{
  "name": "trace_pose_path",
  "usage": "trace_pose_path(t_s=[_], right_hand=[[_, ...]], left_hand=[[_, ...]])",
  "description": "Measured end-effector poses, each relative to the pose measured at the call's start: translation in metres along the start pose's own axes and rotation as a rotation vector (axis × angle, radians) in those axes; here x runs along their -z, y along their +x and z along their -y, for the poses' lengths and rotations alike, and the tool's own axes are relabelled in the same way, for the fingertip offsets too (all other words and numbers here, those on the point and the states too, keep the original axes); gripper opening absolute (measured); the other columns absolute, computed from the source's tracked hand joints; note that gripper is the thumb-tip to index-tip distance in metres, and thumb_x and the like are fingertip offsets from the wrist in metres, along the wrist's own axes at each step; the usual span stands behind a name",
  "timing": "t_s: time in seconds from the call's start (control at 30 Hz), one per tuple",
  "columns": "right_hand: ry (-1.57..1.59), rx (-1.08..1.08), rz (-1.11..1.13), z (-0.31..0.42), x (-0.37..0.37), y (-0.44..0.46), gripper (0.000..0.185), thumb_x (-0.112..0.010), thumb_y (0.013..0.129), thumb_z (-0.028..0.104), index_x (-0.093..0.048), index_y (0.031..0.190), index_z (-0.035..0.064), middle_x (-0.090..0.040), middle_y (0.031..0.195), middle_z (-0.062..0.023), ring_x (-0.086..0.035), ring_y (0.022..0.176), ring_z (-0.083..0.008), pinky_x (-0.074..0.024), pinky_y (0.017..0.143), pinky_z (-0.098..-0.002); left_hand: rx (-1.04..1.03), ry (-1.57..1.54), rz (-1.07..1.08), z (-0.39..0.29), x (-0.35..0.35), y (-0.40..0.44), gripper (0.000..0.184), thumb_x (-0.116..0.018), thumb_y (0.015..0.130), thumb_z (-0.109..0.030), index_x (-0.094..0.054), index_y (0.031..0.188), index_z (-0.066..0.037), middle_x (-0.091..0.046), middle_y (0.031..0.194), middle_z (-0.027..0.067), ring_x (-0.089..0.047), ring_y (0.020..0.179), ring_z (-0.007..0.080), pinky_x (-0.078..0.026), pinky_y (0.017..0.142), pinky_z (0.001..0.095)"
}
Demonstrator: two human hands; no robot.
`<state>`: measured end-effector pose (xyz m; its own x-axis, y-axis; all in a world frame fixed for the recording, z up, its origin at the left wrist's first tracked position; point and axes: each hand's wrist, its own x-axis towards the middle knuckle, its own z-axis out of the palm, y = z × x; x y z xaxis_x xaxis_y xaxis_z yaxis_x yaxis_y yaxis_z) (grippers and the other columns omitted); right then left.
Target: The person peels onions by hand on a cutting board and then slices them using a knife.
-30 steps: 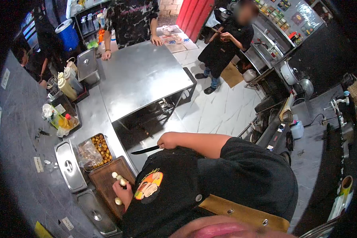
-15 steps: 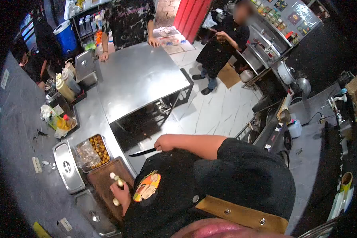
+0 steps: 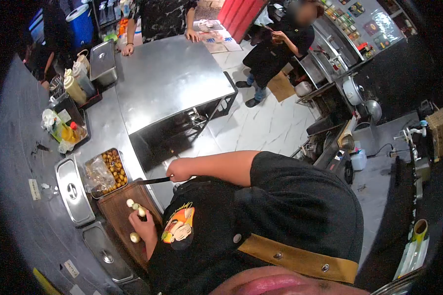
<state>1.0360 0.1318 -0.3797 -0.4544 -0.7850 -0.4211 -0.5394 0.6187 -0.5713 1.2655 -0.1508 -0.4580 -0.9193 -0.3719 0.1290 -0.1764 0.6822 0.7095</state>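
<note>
My right hand [image 3: 178, 169] is closed around the handle of a knife [image 3: 155, 181]. Its dark blade points left, the tip near the upper right edge of the wooden cutting board [image 3: 118, 209]. Over the board, my left hand [image 3: 143, 227] has its fingers curled around a pale, round piece [image 3: 142, 211], which looks like a small peeled onion. Similar pale pieces lie just above those fingers, and another pale onion-like piece [image 3: 135, 237] rests below the hand. My fingers partly hide what they hold.
Beside the board stand a metal tray of small brown round items [image 3: 114, 169] with a plastic bag, and metal lids [image 3: 75, 191]. Squeeze bottles [image 3: 74, 88] stand farther along the counter. One person leans on the steel table [image 3: 177, 78]; another person [image 3: 280, 49] stands beyond it.
My right hand has brought the knife left, towards the board. My left hand stays at the pale pieces. The whole view has shifted slightly.
</note>
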Motion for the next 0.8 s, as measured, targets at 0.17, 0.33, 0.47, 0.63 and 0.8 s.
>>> trace_pose_path(t_s=[0.17,0.33,0.47,0.63,0.8], right_hand=[[0.124,0.377,-0.059,-0.014,-0.052,0.068,0.035,-0.063,0.096,0.023,-0.075,0.122,0.0047,-0.077,0.098,-0.0220,-0.072,0.081,-0.0404,-0.0580,0.079,-0.0535],[-0.041,0.111,0.105,0.054,-0.013,0.069,0.026,-0.057,0.103,0.027,-0.069,0.110,0.0039,-0.073,0.100,-0.0271,-0.071,0.095,-0.0485,-0.0548,0.085,-0.0586],[-0.150,0.116,0.168,0.066,-0.022,0.076,0.028,-0.057,0.100,0.027,-0.068,0.112,0.0032,-0.074,0.096,-0.0254,-0.072,0.093,-0.0472,-0.0565,0.085,-0.0588],[-0.222,0.167,0.219,0.082,-0.032,0.074,0.029,-0.059,0.100,0.028,-0.067,0.111,0.0030,-0.073,0.092,-0.0257,-0.072,0.091,-0.0469,-0.0564,0.084,-0.0590],[-0.227,0.163,0.259,0.089,-0.036,0.073,0.029,-0.060,0.100,0.029,-0.067,0.113,0.0037,-0.074,0.093,-0.0246,-0.073,0.092,-0.0460,-0.0571,0.084,-0.0583]], left_hand=[[0.052,0.027,0.015,-0.003,0.002,0.005,0.043,-0.082,0.092,-0.023,-0.068,0.126,-0.002,-0.063,0.128,0.0246,-0.059,0.123,0.0465,-0.047,0.108,0.0544],[0.142,0.124,-0.057,0.015,-0.008,0.003,0.050,-0.084,0.089,-0.031,-0.067,0.128,-0.005,-0.064,0.133,0.0241,-0.061,0.124,0.0461,-0.052,0.104,0.0508],[0.222,0.055,-0.014,-0.008,0.008,0.008,0.042,-0.085,0.087,-0.027,-0.066,0.120,-0.008,-0.064,0.118,0.0183,-0.065,0.110,0.0443,-0.056,0.090,0.0512],[0.213,0.021,-0.027,-0.010,0.010,0.007,0.043,-0.088,0.085,-0.020,-0.064,0.118,-0.007,-0.064,0.118,0.0175,-0.065,0.111,0.0421,-0.055,0.094,0.0478],[0.168,-0.032,-0.050,-0.007,0.012,0.009,0.042,-0.087,0.085,-0.019,-0.064,0.118,-0.007,-0.065,0.120,0.0176,-0.065,0.113,0.0417,-0.055,0.096,0.0474]])
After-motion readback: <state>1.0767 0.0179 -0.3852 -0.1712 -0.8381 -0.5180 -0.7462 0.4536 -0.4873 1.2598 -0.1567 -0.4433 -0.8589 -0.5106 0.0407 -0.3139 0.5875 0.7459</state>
